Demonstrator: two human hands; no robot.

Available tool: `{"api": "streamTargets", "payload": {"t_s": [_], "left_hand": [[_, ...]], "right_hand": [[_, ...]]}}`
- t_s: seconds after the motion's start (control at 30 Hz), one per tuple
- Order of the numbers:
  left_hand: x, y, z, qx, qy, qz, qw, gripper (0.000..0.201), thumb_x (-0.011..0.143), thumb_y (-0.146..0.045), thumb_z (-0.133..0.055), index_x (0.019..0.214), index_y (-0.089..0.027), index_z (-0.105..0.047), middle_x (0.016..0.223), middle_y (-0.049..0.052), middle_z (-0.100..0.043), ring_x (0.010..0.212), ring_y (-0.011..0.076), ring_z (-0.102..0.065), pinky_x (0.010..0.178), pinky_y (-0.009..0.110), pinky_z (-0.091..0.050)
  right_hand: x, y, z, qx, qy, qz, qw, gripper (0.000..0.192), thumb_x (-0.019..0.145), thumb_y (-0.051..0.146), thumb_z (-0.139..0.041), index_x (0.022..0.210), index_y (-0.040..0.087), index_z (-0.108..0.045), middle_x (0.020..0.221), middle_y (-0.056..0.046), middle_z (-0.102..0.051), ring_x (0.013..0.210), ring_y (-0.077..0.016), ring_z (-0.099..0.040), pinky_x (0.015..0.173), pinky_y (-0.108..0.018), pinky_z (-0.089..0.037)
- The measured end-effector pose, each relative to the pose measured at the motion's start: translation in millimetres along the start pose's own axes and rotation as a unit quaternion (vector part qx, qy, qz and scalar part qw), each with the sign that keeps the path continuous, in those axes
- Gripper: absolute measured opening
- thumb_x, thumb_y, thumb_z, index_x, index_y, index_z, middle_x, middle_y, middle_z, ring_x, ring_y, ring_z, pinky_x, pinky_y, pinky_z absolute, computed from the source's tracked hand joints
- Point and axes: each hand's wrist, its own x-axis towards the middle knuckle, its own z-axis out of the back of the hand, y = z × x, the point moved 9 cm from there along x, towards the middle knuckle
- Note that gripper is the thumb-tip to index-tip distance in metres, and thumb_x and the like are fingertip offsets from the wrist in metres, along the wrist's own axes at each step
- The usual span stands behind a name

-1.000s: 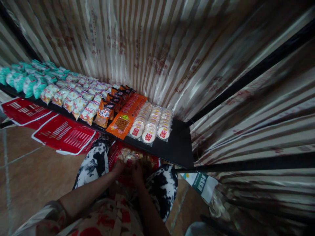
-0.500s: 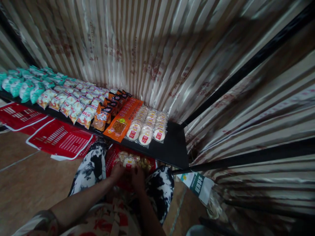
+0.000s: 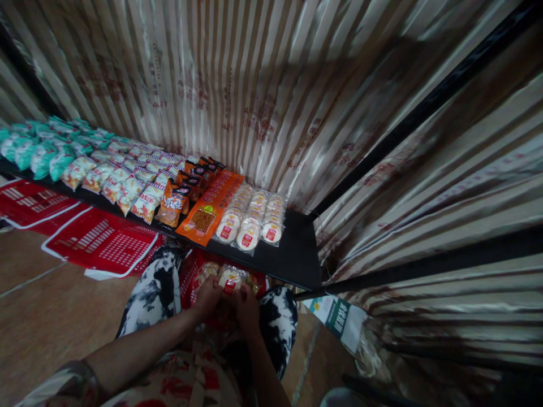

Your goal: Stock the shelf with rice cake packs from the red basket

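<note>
Over a red basket (image 3: 188, 278) between my knees, I hold a clear-wrapped packet of round white rice crackers (image 3: 231, 277) with a red label. My left hand (image 3: 209, 296) has its fingers closed at the packet's left edge. At the right edge, my right hand (image 3: 246, 305) pinches the wrapper. More wrapped snacks lie in the basket around the packet, partly hidden by my hands. On the black shelf (image 3: 292, 249) just above, similar rice cracker packets (image 3: 246, 236) stand in rows beside a flat orange snack bag (image 3: 203, 219).
Orange bags (image 3: 172, 203), white-and-orange bags (image 3: 146, 198) and teal bags (image 3: 42, 158) line the shelf leftward. Red baskets (image 3: 106, 240) sit below it on the left. Black poles (image 3: 407, 124) and a striped curtain (image 3: 263, 73) close in behind and right.
The rice cracker packet has risen slightly and moved right in my hands, its label now plainer. My right hand has shifted a little up and right. The view has moved slightly.
</note>
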Motion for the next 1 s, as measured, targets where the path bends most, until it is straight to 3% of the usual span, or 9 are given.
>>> {"api": "streamTargets", "payload": {"t_s": [0.17, 0.4, 0.53, 0.73, 1.0], "left_hand": [[-16, -21, 7.6, -0.013, 0.0, -0.008, 1.0, 0.016, 0.079, -0.01, -0.047, 0.092, -0.017, -0.051, 0.087, 0.004, -0.065, 0.081, 0.0173, -0.062, 0.072, 0.025, -0.043], [-17, -37, 5.6, -0.034, -0.007, -0.055, 0.998, 0.015, 0.081, -0.011, -0.043, 0.088, -0.02, -0.053, 0.081, 0.001, -0.064, 0.073, 0.0148, -0.06, 0.064, 0.024, -0.042], [-23, -55, 6.3, -0.063, 0.008, -0.063, 0.996, 0.02, 0.077, -0.007, -0.046, 0.089, -0.019, -0.057, 0.08, 0.0, -0.065, 0.07, 0.0135, -0.059, 0.064, 0.023, -0.043], [-22, -70, -0.1, -0.077, 0.009, -0.109, 0.991, 0.019, 0.075, -0.008, -0.046, 0.085, -0.017, -0.059, 0.086, 0.002, -0.066, 0.079, 0.0145, -0.06, 0.072, 0.023, -0.045], [-23, -92, -5.4, -0.005, -0.003, -0.173, 0.985, 0.027, 0.081, -0.014, -0.045, 0.097, -0.016, -0.067, 0.097, 0.007, -0.066, 0.094, 0.0184, -0.057, 0.086, 0.027, -0.044]], "right_hand": [[-1, 0, 15, -0.009, -0.032, 0.002, 0.999, 0.042, 0.076, 0.044, -0.051, 0.103, 0.016, -0.069, 0.101, -0.014, -0.072, 0.097, -0.0282, -0.067, 0.086, -0.039, -0.051], [0, 3, 30, 0.0, -0.045, 0.016, 0.999, 0.052, 0.075, 0.049, -0.051, 0.109, 0.014, -0.067, 0.105, -0.014, -0.072, 0.097, -0.0268, -0.067, 0.088, -0.038, -0.051], [4, 4, 39, -0.005, -0.063, 0.013, 0.998, 0.047, 0.075, 0.049, -0.052, 0.106, 0.017, -0.069, 0.104, -0.012, -0.072, 0.095, -0.0249, -0.067, 0.087, -0.036, -0.052], [6, 9, 52, -0.004, -0.081, 0.015, 0.997, 0.05, 0.076, 0.05, -0.051, 0.109, 0.016, -0.067, 0.097, -0.01, -0.074, 0.086, -0.0232, -0.069, 0.08, -0.033, -0.054], [12, 12, 68, 0.054, -0.083, 0.005, 0.995, 0.053, 0.075, 0.049, -0.053, 0.116, 0.014, -0.061, 0.093, -0.009, -0.075, 0.082, -0.0227, -0.07, 0.073, -0.03, -0.056]]}}
